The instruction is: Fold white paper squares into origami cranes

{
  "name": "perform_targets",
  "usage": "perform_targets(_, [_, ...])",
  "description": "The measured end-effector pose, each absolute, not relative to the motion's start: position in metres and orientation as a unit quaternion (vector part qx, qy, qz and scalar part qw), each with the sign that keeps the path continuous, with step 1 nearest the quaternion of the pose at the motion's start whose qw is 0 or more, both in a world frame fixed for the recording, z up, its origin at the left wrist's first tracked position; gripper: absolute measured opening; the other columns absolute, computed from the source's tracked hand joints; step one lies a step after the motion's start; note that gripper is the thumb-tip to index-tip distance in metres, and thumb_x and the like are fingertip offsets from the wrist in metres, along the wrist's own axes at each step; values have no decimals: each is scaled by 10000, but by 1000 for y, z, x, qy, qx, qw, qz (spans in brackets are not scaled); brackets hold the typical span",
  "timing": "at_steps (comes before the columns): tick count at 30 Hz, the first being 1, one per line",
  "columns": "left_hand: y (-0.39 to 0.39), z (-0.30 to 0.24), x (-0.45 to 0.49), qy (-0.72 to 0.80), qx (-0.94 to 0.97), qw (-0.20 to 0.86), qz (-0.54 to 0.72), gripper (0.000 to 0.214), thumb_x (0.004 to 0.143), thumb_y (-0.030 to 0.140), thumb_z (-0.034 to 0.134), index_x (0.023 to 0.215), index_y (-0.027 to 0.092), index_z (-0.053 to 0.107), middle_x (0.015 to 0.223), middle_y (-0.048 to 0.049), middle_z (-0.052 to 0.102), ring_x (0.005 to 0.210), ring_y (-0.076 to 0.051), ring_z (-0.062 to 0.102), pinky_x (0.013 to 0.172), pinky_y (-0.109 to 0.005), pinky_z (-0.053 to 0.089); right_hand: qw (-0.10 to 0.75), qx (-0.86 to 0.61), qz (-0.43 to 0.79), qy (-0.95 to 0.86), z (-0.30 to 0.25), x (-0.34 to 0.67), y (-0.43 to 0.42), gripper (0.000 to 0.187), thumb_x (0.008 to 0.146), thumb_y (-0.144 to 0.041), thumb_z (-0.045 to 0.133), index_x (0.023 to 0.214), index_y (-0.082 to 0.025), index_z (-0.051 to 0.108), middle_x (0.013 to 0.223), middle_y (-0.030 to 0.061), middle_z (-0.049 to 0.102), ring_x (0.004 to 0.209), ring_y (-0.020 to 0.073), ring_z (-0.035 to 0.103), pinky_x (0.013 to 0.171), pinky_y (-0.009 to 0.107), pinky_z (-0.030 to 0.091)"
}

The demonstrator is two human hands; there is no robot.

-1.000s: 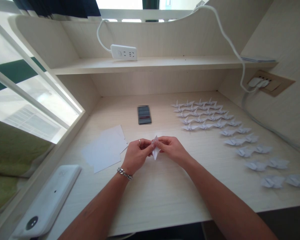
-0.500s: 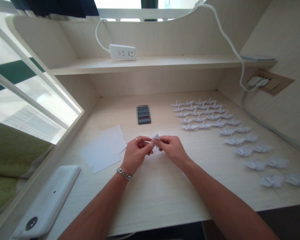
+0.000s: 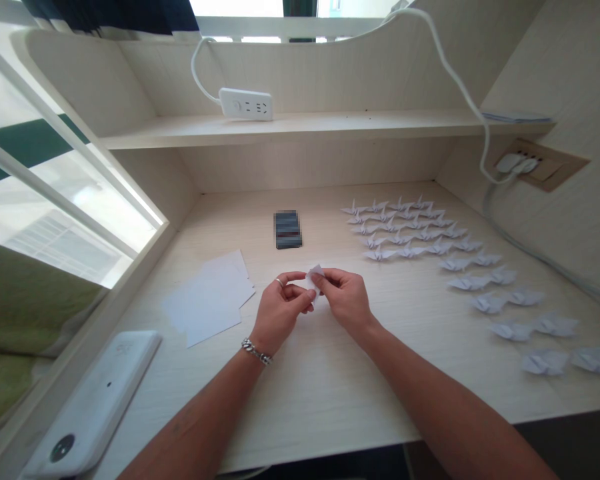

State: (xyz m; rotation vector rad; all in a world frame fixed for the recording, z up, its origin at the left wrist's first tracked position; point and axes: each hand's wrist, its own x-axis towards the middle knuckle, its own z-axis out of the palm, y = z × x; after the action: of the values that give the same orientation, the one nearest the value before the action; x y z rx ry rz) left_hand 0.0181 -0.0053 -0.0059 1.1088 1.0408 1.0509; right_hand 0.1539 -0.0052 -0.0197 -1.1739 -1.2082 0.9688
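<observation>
Between my hands, above the middle of the desk, is a small piece of folded white paper (image 3: 315, 273). My left hand (image 3: 283, 303), with a ring and a chain bracelet, pinches its lower left side between thumb and fingers. On the right side, my right hand (image 3: 347, 297) grips the same paper with thumb and forefinger. My fingers cover part of the folds. Left of my hands lie loose white paper sheets (image 3: 213, 300), overlapping one another. Rows of folded paper cranes (image 3: 410, 250) stand on the desk to the right.
A dark phone-like object (image 3: 287, 230), its face blurred, lies beyond my hands. At the left edge rests a long white device (image 3: 100, 393). A power strip (image 3: 245, 105) sits on the shelf (image 3: 310, 127), and a white cable hangs to the wall socket (image 3: 545, 167).
The folded paper has tilted and turned between my fingers. My left hand has shifted slightly right and down, its thumb now lower on the paper.
</observation>
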Motion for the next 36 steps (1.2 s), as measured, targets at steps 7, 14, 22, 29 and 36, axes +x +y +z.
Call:
perform_targets(7, [-8,-11,20,426,454,642,446,461,559,200,820,948,151,578,634,23,637,572,-99,571,589,-225,451,587,-524,371,-494,-18,156,-3,287,771,-416,654,836,-151,742,674,24,668,607,156,563,588,272,455])
perform_targets(14, [-7,-8,17,430,464,636,442,348,670,307,761,923,147,583,669,-10,654,610,-123,609,623,-254,479,585,-506,399,-492,-22,156,-2,266,759,-410,671,796,-154,733,651,18,651,587,145,548,566,269,457])
perform_targets(22, [-4,-2,11,435,517,593,439,425,686,277,753,1044,155,558,700,4,654,653,-121,612,647,-250,493,580,-470,463,-477,-21,157,-2,278,723,-420,709,797,-152,718,646,24,658,582,143,566,562,276,482])
perform_targets(29, [2,-2,2,445,538,551,456,167,704,220,715,825,116,665,682,-27,666,620,-124,608,615,-248,493,527,-405,597,-449,-17,161,-3,223,647,-324,772,788,-156,728,708,32,707,653,160,641,645,298,538])
perform_targets(36, [2,-3,2,446,526,556,463,72,686,156,694,752,133,674,614,-4,654,598,-118,603,605,-237,494,512,-367,672,-390,-14,169,-3,177,681,-250,703,794,-124,754,736,74,723,716,199,677,732,356,556])
